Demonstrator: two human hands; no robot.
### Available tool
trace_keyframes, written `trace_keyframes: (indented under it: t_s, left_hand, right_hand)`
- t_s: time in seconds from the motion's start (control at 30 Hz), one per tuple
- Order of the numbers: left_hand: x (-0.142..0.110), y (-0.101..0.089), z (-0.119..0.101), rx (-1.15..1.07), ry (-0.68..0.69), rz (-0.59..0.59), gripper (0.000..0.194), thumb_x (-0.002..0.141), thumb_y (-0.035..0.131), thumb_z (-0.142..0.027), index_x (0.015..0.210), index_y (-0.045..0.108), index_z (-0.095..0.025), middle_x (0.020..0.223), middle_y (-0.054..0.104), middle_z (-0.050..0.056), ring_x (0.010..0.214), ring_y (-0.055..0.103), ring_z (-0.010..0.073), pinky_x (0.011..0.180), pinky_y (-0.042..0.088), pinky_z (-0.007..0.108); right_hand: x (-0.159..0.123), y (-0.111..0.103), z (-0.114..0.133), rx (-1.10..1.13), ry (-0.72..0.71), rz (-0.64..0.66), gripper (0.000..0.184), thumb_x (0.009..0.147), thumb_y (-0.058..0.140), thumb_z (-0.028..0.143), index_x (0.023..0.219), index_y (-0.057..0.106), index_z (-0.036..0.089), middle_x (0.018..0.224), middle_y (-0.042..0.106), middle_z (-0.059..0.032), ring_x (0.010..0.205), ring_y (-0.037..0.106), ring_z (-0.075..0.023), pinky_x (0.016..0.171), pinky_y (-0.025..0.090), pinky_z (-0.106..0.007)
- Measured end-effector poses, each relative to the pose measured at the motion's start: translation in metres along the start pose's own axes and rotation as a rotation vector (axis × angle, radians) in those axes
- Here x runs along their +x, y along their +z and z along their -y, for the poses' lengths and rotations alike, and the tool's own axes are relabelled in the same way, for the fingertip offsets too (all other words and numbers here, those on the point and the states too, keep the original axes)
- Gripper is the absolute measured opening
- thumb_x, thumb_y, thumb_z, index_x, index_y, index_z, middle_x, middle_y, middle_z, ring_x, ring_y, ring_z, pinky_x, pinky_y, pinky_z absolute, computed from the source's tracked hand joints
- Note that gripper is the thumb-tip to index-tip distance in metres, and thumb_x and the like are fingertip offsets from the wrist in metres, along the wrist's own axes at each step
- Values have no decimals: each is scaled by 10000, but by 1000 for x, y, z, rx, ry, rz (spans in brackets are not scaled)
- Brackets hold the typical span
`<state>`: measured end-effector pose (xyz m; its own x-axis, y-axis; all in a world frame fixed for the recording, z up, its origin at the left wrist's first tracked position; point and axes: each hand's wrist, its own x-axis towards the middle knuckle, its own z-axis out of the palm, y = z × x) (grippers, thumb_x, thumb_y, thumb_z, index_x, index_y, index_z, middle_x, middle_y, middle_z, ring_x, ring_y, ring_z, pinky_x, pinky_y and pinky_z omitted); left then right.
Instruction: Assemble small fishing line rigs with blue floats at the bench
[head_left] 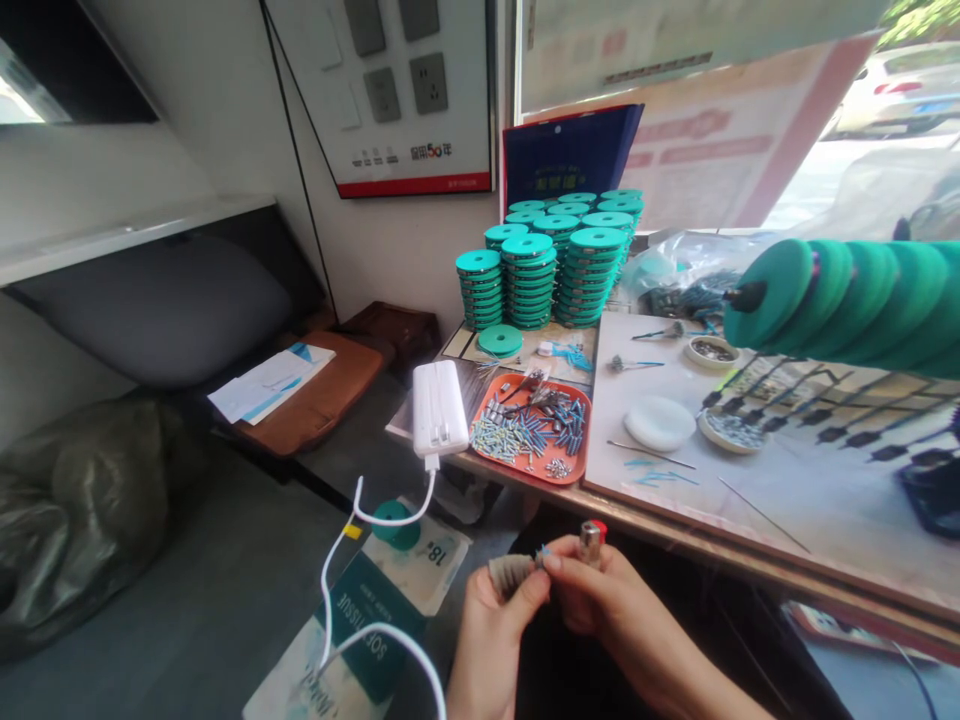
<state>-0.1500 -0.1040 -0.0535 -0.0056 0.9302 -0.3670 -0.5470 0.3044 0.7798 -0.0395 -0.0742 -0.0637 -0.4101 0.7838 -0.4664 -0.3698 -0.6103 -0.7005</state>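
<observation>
Both my hands meet low in the picture, below the table's front edge. My left hand (491, 630) pinches a small grey ridged bundle (511, 572) between thumb and fingers. My right hand (600, 600) is closed round a lighter (592, 540) with a red top and metal cap, which sticks up above the fingers. Its fingertips touch the bundle too, where a tiny blue piece (541, 551) shows.
An orange tray (576, 465) of small blue and silver parts sits on the table edge beside a white power bank (439, 408) with a dangling cable. Stacks of teal discs (551, 262) stand behind; more teal discs (847, 295) on a rod at right. Tissue packs (375, 620) lie on the floor.
</observation>
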Motion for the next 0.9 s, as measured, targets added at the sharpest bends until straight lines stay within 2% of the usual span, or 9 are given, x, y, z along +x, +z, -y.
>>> trace_keyframes:
  t_s: [0.13,0.23,0.43,0.7,0.83,0.9]
  left_hand:
    - [0,1,5,60,73,-70,132,675,718,-247,609,665,-145,552,616,-20,571,518,97,591,402,193]
    - [1,0,12,79,113,-98,114,696,698,-257,675,661,-151,609,642,-3,625,553,125,650,424,226]
    - [4,-8,22,47,145,-106,103,740,662,-258,737,650,-155,691,656,8,679,560,127,689,433,234]
    - [3,-4,20,37,139,-132,124,729,672,-264,713,651,-143,647,652,13,647,567,126,639,435,217]
    - [3,-6,20,134,145,-76,122,752,647,-260,761,662,-139,706,671,33,688,590,147,703,443,252]
    - [3,-6,21,163,157,-72,120,761,638,-263,758,660,-145,711,671,27,698,591,147,725,442,256]
  right_hand:
    - [0,2,2,-190,-145,-138,323,544,763,417,603,625,131,406,360,78,404,255,-49,412,164,-219]
    - [-2,6,4,-250,-219,-207,312,508,774,423,573,654,143,415,384,64,416,280,-63,412,197,-223]
    - [-6,10,6,-209,-276,-178,256,541,762,400,539,674,160,392,322,78,393,223,-46,401,243,-204]
    - [-3,10,4,-187,-288,-210,215,533,767,352,546,672,160,407,439,55,397,304,-51,410,282,-191]
    - [-3,8,2,-174,-277,-252,217,512,766,333,602,675,158,434,487,49,419,345,-60,432,299,-193]
    - [-3,7,1,-180,-269,-239,216,525,755,340,604,675,156,424,463,56,419,337,-61,435,296,-195]
